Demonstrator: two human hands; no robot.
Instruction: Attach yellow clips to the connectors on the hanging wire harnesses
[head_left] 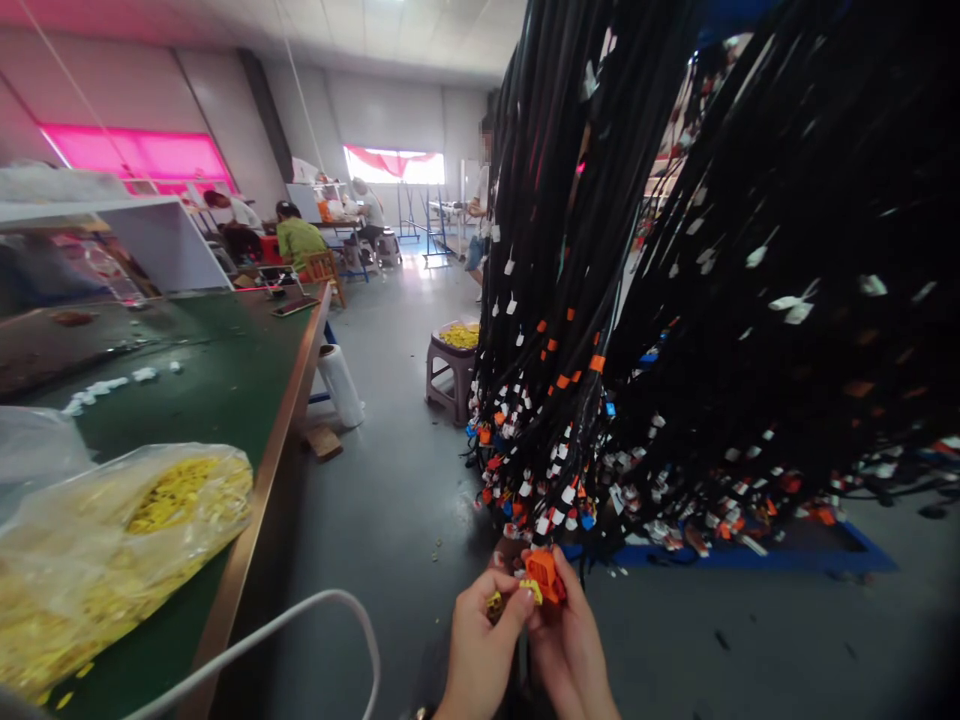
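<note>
Low in the middle of the head view, my right hand (570, 640) is closed around an orange connector housing (541, 573), its slotted face turned upward. My left hand (480, 640) pinches a small yellow plastic clip (532, 590) between thumb and finger, right at the edge of the orange housing; whether it has entered the housing I cannot tell. Another yellow bit (494, 605) shows within the curled left fingers. Just beyond my hands hangs a dense bundle of black cable harnesses (555, 250), their ends carrying white, orange and blue connectors.
A green worktable (217, 380) at left bears an open clear bag of yellow clips (172, 495). A grey stool (448, 375) holds more yellow pieces. A blue rack base (862, 545) lies under the cables. A white tube (330, 598) curves in front. Several people sit or stand farther back.
</note>
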